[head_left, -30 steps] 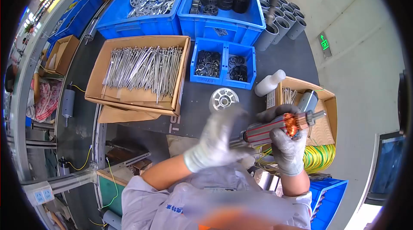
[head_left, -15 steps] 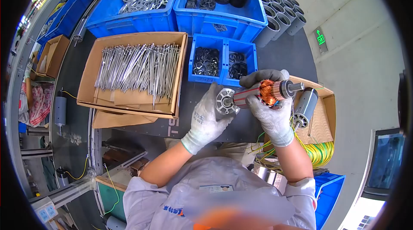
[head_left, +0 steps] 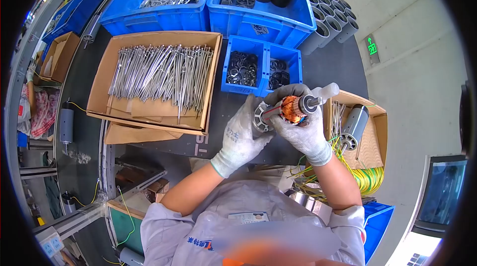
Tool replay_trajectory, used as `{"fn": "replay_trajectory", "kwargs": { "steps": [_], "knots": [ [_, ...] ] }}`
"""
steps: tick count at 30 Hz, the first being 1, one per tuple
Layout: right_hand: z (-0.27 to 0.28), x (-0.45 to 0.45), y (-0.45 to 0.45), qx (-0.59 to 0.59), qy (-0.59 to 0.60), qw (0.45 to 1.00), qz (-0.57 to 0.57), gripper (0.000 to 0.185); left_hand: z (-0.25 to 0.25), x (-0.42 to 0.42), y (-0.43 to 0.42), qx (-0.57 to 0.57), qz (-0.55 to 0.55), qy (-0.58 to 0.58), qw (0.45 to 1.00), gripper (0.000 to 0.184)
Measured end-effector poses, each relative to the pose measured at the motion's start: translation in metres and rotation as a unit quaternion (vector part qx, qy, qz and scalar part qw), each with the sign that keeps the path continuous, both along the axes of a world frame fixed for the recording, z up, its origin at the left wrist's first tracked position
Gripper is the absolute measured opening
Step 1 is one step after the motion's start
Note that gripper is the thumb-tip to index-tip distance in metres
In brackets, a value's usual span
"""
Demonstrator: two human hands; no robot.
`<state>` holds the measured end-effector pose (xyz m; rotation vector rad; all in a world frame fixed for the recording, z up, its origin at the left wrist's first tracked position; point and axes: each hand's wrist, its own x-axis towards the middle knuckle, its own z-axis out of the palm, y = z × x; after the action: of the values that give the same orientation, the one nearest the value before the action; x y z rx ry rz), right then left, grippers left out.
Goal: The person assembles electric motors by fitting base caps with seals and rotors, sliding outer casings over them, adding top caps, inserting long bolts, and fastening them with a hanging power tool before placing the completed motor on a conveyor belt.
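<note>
My right hand (head_left: 309, 135), in a white glove with dark finger coating, grips a motor armature (head_left: 291, 109) with copper windings, a commutator and a steel shaft pointing up and right. One pale glove finger stands away from the shaft. In my left hand (head_left: 237, 134), also gloved, is a round silver end cap (head_left: 260, 117) with openings, held between thumb and fingers. The armature's lower left end meets the cap; how far its shaft sits inside is hidden.
Ahead stand a cardboard box of metal rods (head_left: 159, 77), a small blue bin of black rings (head_left: 242, 69), and large blue crates (head_left: 258, 25). Grey tubes (head_left: 325, 30) are grouped at back right. A finished-looking motor (head_left: 355, 127) lies in a box beside yellow-green wires (head_left: 365, 181).
My right hand and the armature have moved left, nearer my left hand. The end cap has turned and now shows less of its face. The camera view has shifted slightly.
</note>
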<state>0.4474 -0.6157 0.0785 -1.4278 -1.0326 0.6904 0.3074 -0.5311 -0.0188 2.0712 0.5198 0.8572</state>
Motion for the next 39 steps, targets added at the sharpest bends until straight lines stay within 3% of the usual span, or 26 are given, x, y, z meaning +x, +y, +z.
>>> {"fn": "replay_trajectory", "kwargs": {
  "steps": [3,6,11,16,18,20,21,23,25,28,29,30,31,33,34,36,38,39],
  "knots": [
    [0.001,0.000,0.004,-0.016,-0.023,0.999,0.017,0.045,0.000,0.000,-0.001,-0.004,0.003,0.011,1.000,0.107],
    [-0.005,0.002,0.006,-0.023,0.041,0.999,0.026,0.045,0.000,0.000,-0.001,-0.017,0.001,0.007,1.000,0.108],
    [-0.018,0.006,0.004,0.006,-0.043,0.999,0.028,0.047,-0.002,0.000,-0.001,0.002,0.000,-0.021,1.000,0.107],
    [-0.029,0.009,0.006,0.030,0.015,0.998,0.045,0.051,0.002,-0.001,-0.004,-0.007,0.007,-0.002,1.000,0.104],
    [-0.034,0.001,0.003,0.052,-0.046,0.998,0.003,0.052,-0.003,0.001,-0.005,0.030,0.009,-0.012,0.999,0.103],
    [-0.031,0.001,0.002,0.017,-0.008,1.000,0.013,0.052,-0.003,-0.002,-0.004,0.034,0.014,0.005,0.999,0.104],
    [-0.026,0.000,0.000,0.003,0.115,0.993,0.037,0.057,0.001,-0.004,-0.005,0.023,0.012,0.015,1.000,0.104],
    [-0.020,0.002,-0.001,0.041,-0.003,0.999,0.034,0.062,-0.002,-0.001,-0.009,0.014,0.007,0.012,1.000,0.105],
    [-0.015,0.000,-0.006,0.046,0.021,0.998,0.043,0.060,-0.007,0.000,-0.009,0.026,0.012,0.008,1.000,0.104],
    [0.019,0.004,-0.029,-0.053,-0.232,0.971,0.011,0.072,-0.003,-0.001,-0.010,-0.005,-0.007,0.021,1.000,0.104],
    [0.012,0.008,-0.042,0.077,-0.306,0.948,-0.042,0.075,-0.013,0.000,-0.004,-0.025,-0.021,0.023,0.999,0.105],
    [0.026,0.016,-0.062,0.087,-0.307,0.946,-0.051,0.071,-0.007,0.004,-0.003,-0.028,-0.034,0.014,0.999,0.104],
    [0.051,0.026,-0.090,0.072,-0.391,0.915,-0.076,0.063,-0.001,0.004,-0.005,-0.035,-0.042,0.008,0.998,0.102],
    [0.061,0.055,-0.131,-0.019,-0.293,0.948,-0.124,0.046,0.005,-0.003,-0.010,-0.058,-0.054,0.005,0.997,0.100],
    [0.057,0.065,-0.155,-0.001,-0.404,0.887,-0.224,0.039,-0.004,-0.007,-0.005,-0.027,-0.052,0.001,0.998,0.099],
    [0.044,0.106,-0.198,-0.082,-0.493,0.813,-0.297,0.029,-0.003,-0.009,-0.004,-0.052,-0.061,-0.033,0.996,0.100],
    [0.035,0.126,-0.237,-0.167,-0.550,0.753,-0.320,0.025,-0.003,-0.019,-0.007,-0.102,-0.063,-0.052,0.991,0.097],
    [0.032,0.128,-0.249,-0.198,-0.536,0.759,-0.311,0.023,0.012,-0.022,-0.014,-0.146,-0.055,-0.057,0.986,0.096]
  ]
}}
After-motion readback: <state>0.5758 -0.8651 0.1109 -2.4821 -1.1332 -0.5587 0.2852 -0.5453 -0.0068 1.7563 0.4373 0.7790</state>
